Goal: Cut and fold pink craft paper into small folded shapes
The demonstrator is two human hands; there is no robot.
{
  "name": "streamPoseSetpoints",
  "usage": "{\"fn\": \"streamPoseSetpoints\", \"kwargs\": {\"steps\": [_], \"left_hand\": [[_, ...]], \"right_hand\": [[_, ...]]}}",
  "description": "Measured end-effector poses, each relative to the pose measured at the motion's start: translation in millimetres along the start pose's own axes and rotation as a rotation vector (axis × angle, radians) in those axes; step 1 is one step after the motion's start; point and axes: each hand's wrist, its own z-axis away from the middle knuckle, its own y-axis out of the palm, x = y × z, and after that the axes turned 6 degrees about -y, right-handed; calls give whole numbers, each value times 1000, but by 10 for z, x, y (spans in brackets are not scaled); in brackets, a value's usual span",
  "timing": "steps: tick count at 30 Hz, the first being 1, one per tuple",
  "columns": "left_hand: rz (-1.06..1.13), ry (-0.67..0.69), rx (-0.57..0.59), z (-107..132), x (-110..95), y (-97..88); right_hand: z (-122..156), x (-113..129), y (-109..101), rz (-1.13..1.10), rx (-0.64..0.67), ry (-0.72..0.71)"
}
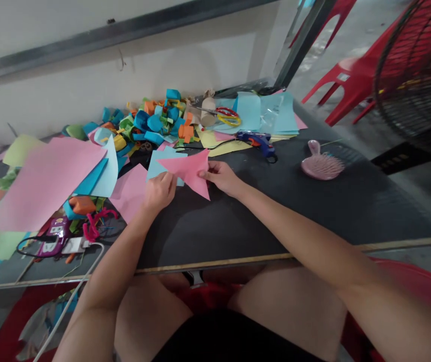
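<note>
L hand (160, 192) & R hand (223, 177) have fingers clamped on the folded pink paper (192, 168), betw. them over the blk tabletop (238, 226), prob. mid-fold, so next move likely calls for lining up edges & pressing the crease.

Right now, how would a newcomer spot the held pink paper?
Start at the dark table, then find the left hand and right hand. Between them is the pink paper: unlike the pink sheets farther left, it is held and sharply pointed.
</note>
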Motion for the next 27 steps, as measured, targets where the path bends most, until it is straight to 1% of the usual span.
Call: {"fn": "streamPoseSetpoints", "kwargs": {"steps": [2, 4, 8, 11, 14, 20, 27], "left_hand": [[87, -165, -63, -20, -31, -20], [245, -306, -85, -48, -49, -24], [695, -527, -23, -104, -35, 65], [914, -637, 18, -130, -24, 142], [991, -665, 22, -143, -37, 158], [1023, -687, 50, -149, -54, 151], [1049, -652, 50, -139, -61, 171]], "right_hand": [[3, -4, -1, 8, 39, 17], [7, -6, 0, 22, 73, 35], [25, 3, 2, 36, 104, 53], [31, 13, 3, 36, 100, 45], [28, 19, 8, 36, 80, 41], [35, 34, 23, 39, 41, 32], [31, 10, 21, 44, 27, 33]]}}
